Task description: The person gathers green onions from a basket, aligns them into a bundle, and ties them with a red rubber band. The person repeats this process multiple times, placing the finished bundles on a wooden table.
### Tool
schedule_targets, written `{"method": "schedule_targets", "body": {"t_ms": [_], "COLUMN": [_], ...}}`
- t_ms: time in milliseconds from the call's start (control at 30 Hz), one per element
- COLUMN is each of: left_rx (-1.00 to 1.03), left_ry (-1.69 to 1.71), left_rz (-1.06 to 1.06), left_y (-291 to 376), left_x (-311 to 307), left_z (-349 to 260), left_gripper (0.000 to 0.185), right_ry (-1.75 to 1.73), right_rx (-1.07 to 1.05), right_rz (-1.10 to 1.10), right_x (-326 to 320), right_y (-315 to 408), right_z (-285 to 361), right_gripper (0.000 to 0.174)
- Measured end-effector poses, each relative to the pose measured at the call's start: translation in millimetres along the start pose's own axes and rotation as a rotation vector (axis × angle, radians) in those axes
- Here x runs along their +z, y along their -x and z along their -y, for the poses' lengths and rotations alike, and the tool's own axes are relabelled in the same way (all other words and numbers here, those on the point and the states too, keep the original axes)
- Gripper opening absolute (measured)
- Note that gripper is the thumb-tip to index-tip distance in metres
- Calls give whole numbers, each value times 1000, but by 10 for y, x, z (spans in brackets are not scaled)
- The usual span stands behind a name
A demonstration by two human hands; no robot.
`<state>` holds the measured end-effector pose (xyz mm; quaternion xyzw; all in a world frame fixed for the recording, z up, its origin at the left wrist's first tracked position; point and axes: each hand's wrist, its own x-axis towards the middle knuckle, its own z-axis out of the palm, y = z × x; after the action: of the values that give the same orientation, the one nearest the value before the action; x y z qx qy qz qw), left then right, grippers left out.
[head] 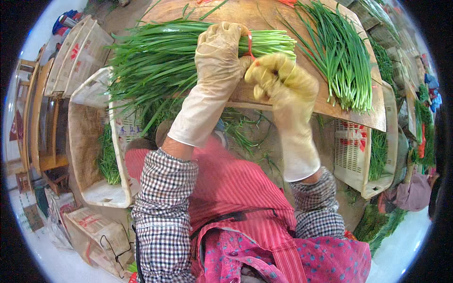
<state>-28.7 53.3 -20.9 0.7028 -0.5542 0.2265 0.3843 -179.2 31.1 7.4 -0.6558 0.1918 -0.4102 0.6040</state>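
A thick bundle of garlic chives (162, 53) lies across the near part of a wooden board (262, 12), leaves to the left, pale stems to the right. My left hand (223, 53), in a cream rubber glove, is closed around the bundle near its stem end. Just right of it a red tie (250, 44) loops around the stems. My right hand (283, 76), in a yellowish glove and slightly blurred, has its fingers curled at the lower end of the tie and seems to pinch it. Its fingertips are partly hidden.
A loose pile of chives (347, 60) lies on the board's right side. Plastic crates holding greens stand at left (118, 141) and right (366, 159). Stacked crates (76, 56) and a wooden chair (35, 123) are farther left. Loose leaves (244, 134) litter the floor under the board.
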Motion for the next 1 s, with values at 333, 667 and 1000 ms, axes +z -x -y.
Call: {"method": "schedule_targets", "body": {"t_ms": [333,667,1000], "left_rx": [51,124,159], "left_ry": [-117,-167,-38], "left_rz": [121,26,42], "left_y": [450,-291,-209], "left_x": [-263,124,225], "left_z": [-496,-199,-171], "left_gripper": [61,47,36], "right_ry": [135,-65,442], "right_rx": [-49,-18,238], "right_rz": [219,-56,-181], "right_x": [-183,-117,-549], "right_y": [-739,-1955,-2412], "right_z": [261,-46,-1209], "right_gripper": [18,16,45]}}
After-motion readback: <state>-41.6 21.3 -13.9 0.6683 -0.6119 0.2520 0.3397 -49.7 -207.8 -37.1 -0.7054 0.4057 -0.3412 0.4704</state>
